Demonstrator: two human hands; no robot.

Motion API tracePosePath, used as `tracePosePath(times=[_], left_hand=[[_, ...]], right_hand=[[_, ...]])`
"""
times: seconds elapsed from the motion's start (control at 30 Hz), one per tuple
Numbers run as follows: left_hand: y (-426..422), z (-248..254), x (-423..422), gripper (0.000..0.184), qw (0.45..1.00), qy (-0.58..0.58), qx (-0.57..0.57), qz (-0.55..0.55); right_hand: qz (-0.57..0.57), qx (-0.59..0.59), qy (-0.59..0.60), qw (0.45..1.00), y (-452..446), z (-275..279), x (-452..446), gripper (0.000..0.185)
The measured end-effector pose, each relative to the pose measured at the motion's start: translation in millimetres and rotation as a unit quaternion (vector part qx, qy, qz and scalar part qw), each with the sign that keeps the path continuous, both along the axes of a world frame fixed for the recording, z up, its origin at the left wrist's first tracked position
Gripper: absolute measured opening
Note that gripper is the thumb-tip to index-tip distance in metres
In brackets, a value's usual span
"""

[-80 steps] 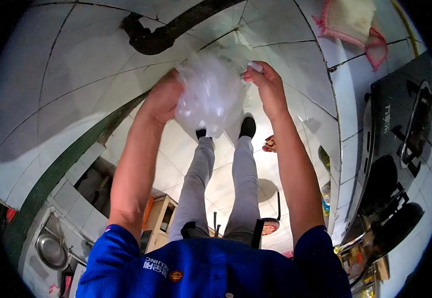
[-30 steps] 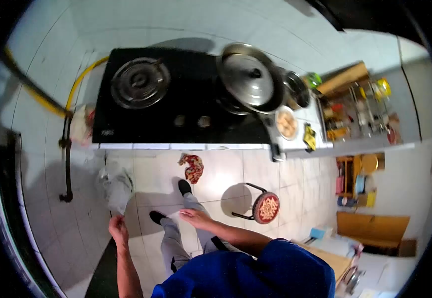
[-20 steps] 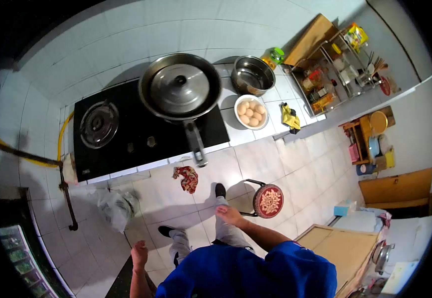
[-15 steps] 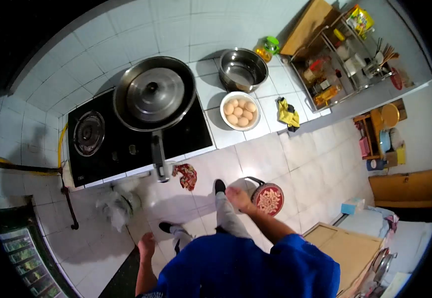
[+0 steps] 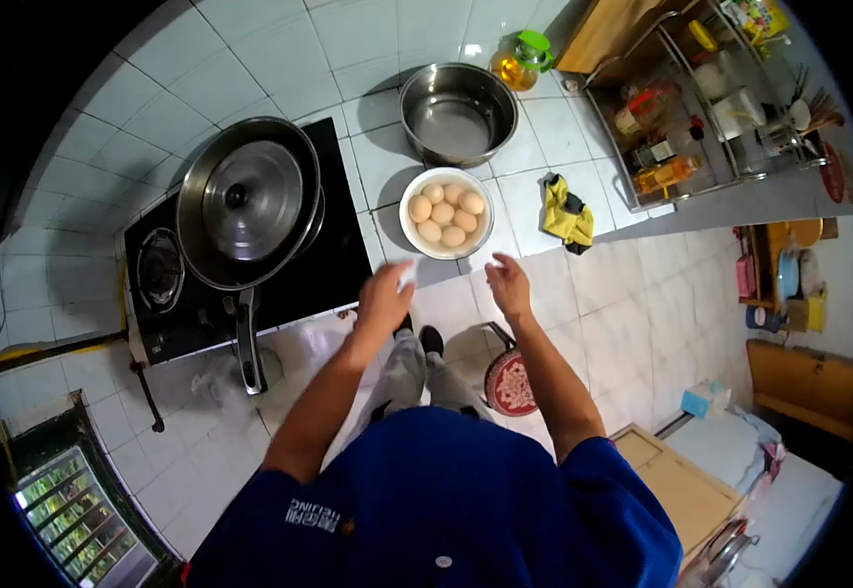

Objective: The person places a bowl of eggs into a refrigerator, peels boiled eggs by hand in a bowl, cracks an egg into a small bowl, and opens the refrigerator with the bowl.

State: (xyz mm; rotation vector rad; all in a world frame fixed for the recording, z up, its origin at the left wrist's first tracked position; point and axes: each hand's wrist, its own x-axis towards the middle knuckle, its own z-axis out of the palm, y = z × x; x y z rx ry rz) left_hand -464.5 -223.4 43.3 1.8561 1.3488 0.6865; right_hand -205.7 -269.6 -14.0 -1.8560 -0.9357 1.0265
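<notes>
Hovering my left hand (image 5: 384, 302) and right hand (image 5: 509, 288) apart, seemingly empty, near the bowl (image 5: 451, 252) that likely keeps eggs (image 5: 442, 213) from rolling off the tabletop (image 5: 520, 201).

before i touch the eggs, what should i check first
1. Left hand free: ok, nothing visible in it.
2. Right hand free: ok, nothing visible in it.
3. Bowl steady: ok, it sits upright on the counter, in front of the pot.
4. Eggs contained: ok, those in view lie inside the bowl.
5. Pan handle tucked in: not ok, it juts past the stove front, left of the bowl.
6. Flame off under the pan: cannot tell, hidden.
</notes>
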Motion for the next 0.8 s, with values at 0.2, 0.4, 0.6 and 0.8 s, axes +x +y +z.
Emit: tracePosePath(times=[0.2,0.4,0.6,0.8], left_hand=[[106.0,-20.9,58.3,0.051,0.983,0.141,0.078,-0.089],[144.5,-44.1,79.5,0.045,0.956,0.25,0.054,-0.143],[151.3,-46.1,73.3,0.039,0.962,0.238,-0.022,-0.135],[150.7,-30.3,84.8,0.036,0.946,0.293,-0.07,-0.121]], right_hand=[[0.119,0.038,-0.248,0.961,69.5,56.8,1.9,0.036],[0.184,0.075,-0.259,0.945,108.2,48.0,17.1,0.033],[0.33,0.082,-0.378,0.861,149.2,36.0,27.2,0.031],[0.448,0.138,-0.436,0.768,167.5,10.2,37.8,0.043]])
